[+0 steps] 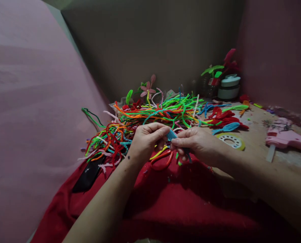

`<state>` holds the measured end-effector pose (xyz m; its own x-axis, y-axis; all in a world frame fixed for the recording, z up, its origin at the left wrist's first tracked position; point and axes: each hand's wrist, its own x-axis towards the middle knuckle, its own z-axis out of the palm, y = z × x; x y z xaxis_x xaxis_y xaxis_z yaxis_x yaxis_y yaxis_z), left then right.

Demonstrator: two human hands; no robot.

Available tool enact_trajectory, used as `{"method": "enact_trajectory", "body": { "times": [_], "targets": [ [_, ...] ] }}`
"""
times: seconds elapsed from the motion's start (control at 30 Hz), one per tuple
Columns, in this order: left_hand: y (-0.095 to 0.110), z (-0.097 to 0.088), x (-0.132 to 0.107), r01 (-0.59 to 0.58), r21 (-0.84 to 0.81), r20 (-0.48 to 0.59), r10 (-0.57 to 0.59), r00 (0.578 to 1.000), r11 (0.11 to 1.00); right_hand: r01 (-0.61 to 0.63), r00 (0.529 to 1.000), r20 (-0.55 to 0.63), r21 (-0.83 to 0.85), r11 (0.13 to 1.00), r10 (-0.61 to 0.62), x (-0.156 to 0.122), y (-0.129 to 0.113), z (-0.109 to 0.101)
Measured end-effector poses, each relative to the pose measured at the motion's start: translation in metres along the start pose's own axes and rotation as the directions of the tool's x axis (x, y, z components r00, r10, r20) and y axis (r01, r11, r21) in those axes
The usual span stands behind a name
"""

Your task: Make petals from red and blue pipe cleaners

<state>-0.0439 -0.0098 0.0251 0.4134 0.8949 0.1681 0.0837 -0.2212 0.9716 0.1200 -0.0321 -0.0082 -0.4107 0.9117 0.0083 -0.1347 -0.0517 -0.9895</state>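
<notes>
Between my two hands is a small blue pipe-cleaner petal (pixel 171 135), pinched from both sides. My left hand (pixel 150 136) is closed, its thumb and fingers on the petal's left end. On the other side my right hand (pixel 191 141) grips the lower right end, and a dark blue stem (pixel 188 156) shows beneath its fingers. Fingertips cover part of the piece. Just behind the hands lies a large tangled heap of pipe cleaners (pixel 160 113) in green, red, orange, blue, white and pink. A bent red pipe cleaner (pixel 163 167) rests on the red cloth below.
At right lie a pink glue gun (pixel 287 137), a yellow tape roll (pixel 231 141), a finished blue petal (pixel 227 128) and red petals (pixel 223 118). A lidded container (pixel 229 88) stands farther back. A black phone-like object (pixel 88 176) sits on the red cloth (pixel 165 199) at left.
</notes>
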Motion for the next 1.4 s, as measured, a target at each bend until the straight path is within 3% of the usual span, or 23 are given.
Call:
{"method": "enact_trajectory", "body": {
  "times": [0.23, 0.43, 0.63, 0.83, 0.9, 0.97, 1.1, 1.4],
  "targets": [
    [0.005, -0.004, -0.001, 0.006, 0.029, 0.031, -0.007, 1.0, 1.0, -0.07, 0.989, 0.133, 0.046, 0.997, 0.063, 0.0, 0.002, -0.005],
    [0.008, 0.002, -0.003, -0.026, 0.18, -0.063, 0.038, 0.997, 0.983, -0.052, 0.992, 0.119, 0.039, 0.998, 0.047, 0.0, 0.0, -0.001],
    [0.004, 0.004, -0.003, -0.054, 0.259, -0.086, 0.079, 0.993, 0.964, -0.008, 0.997, 0.075, 0.021, 1.0, 0.006, -0.002, -0.002, 0.004],
    [-0.001, 0.005, -0.003, -0.153, 0.471, -0.112, 0.231, 0.966, 0.869, 0.024, 0.995, 0.101, -0.085, 0.996, -0.016, -0.004, -0.008, 0.008],
    [0.0, 0.006, -0.004, -0.137, 0.431, -0.139, 0.215, 0.967, 0.892, 0.019, 0.996, 0.088, -0.117, 0.993, -0.009, -0.005, -0.009, 0.009],
    [0.002, 0.007, -0.004, -0.074, 0.287, -0.119, 0.112, 0.987, 0.955, -0.005, 0.998, 0.063, -0.11, 0.994, 0.012, -0.004, -0.01, 0.009],
    [0.001, 0.006, -0.003, 0.076, 0.046, 0.054, -0.079, 0.995, 0.996, -0.021, 0.998, 0.065, -0.045, 0.999, 0.024, -0.003, -0.01, 0.01],
    [-0.003, 0.002, 0.001, 0.163, -0.013, 0.032, -0.163, 0.986, 0.986, -0.017, 0.993, 0.114, 0.074, 0.997, 0.009, -0.002, -0.003, 0.007]
  ]
}}
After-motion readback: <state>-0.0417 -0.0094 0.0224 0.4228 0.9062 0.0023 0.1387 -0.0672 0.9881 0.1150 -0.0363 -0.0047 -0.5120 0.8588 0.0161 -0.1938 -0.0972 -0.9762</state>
